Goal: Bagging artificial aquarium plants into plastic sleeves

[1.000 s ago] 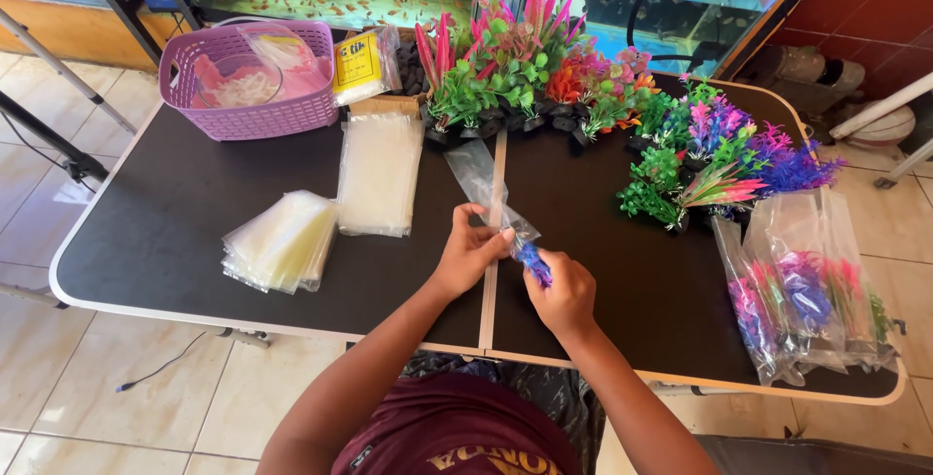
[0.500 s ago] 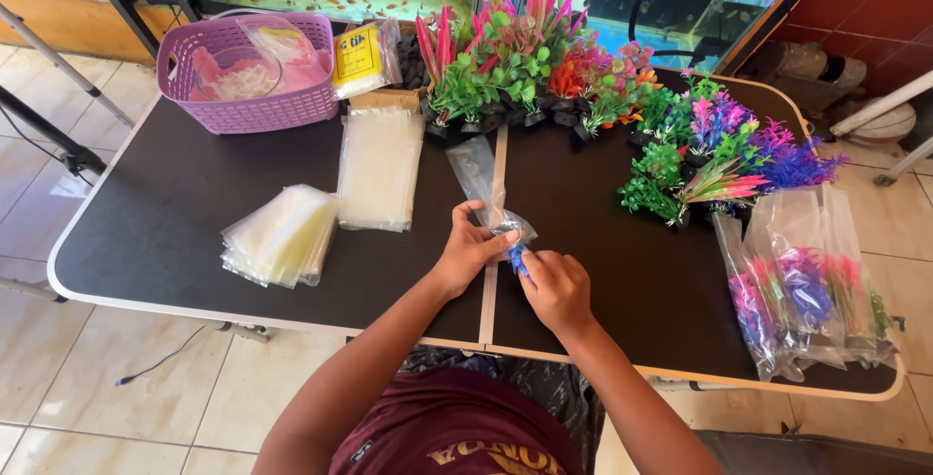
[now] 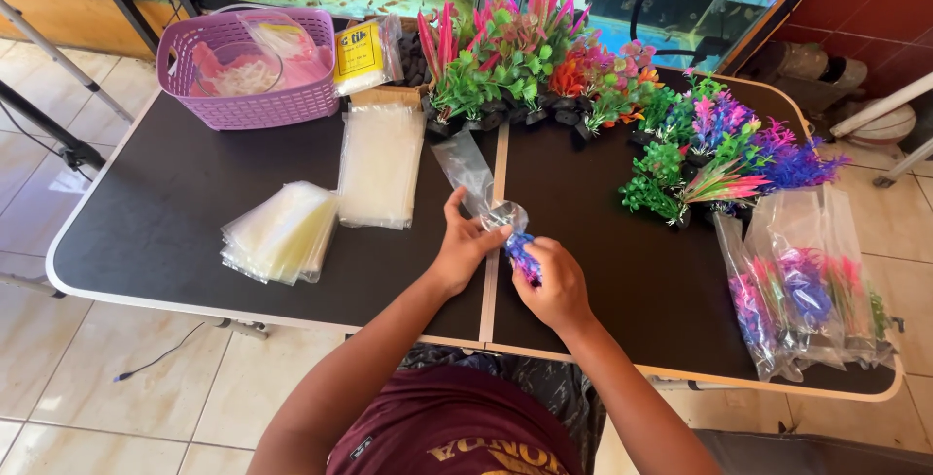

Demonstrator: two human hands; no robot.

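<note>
Blue-purple plastic plant (image 3: 522, 253) sits at the mouth of a clear narrow bag (image 3: 473, 178), above the centre seam of the black tabletop (image 3: 175, 212); right hand (image 3: 556, 285) fingers clenched round the plant's base; left hand (image 3: 465, 246) fingers pinch the bag's open end; flat clear bag stacks (image 3: 379, 164) lie left; yellow-labelled packet (image 3: 362, 52) beside the purple basket (image 3: 248, 105); bagged plants (image 3: 807, 290) far right.

Bare black bench (image 3: 165, 212) opens along the left edge and across the near-left corner, so a hand passes freely there. Mid-left, two stacks of clear bags (image 3: 282, 232) block the way. The purple basket (image 3: 248, 67) fills the far-left corner, plastic plants (image 3: 544, 57) wall off the far edge, and bagged plants (image 3: 807, 290) crowd the near-right corner. Open surface lies right of the centre seam.
</note>
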